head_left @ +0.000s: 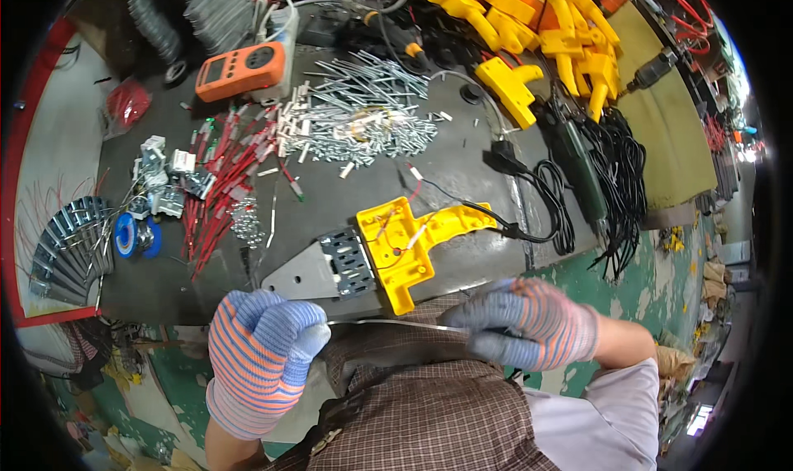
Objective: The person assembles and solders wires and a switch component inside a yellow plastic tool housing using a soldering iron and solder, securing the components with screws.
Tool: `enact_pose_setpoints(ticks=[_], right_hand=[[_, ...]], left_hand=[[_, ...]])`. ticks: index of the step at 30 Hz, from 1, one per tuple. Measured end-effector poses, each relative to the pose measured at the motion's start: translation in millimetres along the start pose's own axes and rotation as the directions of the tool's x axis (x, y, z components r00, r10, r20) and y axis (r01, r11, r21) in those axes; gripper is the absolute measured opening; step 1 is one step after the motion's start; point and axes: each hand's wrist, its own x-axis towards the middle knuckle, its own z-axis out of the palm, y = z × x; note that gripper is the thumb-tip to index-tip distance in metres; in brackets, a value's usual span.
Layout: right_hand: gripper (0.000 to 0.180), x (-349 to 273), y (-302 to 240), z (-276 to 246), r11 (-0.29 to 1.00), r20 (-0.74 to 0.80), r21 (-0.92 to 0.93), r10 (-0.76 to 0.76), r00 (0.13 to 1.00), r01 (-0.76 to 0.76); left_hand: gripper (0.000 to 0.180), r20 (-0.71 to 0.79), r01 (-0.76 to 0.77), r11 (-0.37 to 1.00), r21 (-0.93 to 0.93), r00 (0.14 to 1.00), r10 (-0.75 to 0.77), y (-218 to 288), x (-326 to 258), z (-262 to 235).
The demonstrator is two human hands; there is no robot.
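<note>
From my end, the thin metal strip is the worry: held on the near side of the yellow housing, it could kink if the hands twist unevenly, or slip through the knit gloves and flick up into the housing's fine wires. I read the left hand as curled tightly around one end, knuckles up, near-left of the housing. The right hand, near-right of it, lies level, fingers pointing left and pinched on the other end, though blur hides how firmly
</note>
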Motion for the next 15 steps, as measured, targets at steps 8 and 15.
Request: enact_pose_setpoints(ticks=[8, 15], right_hand=[[0.023, -25, 37, 14, 0.996, -0.059, 0.089, 0.028, 0.998, -0.023], [0.023, -51, 59, -18, 0.994, -0.242, 0.010, 0.112, 0.964, -0.113]], left_hand=[[0.009, 0.246, 0.290, 0.831, -0.475, 0.950, -0.191, -1, -16, 43], [0.024, -0.012, 0.301, 0.929, -0.215, 0.951, -0.310, -13, -28, 51]])
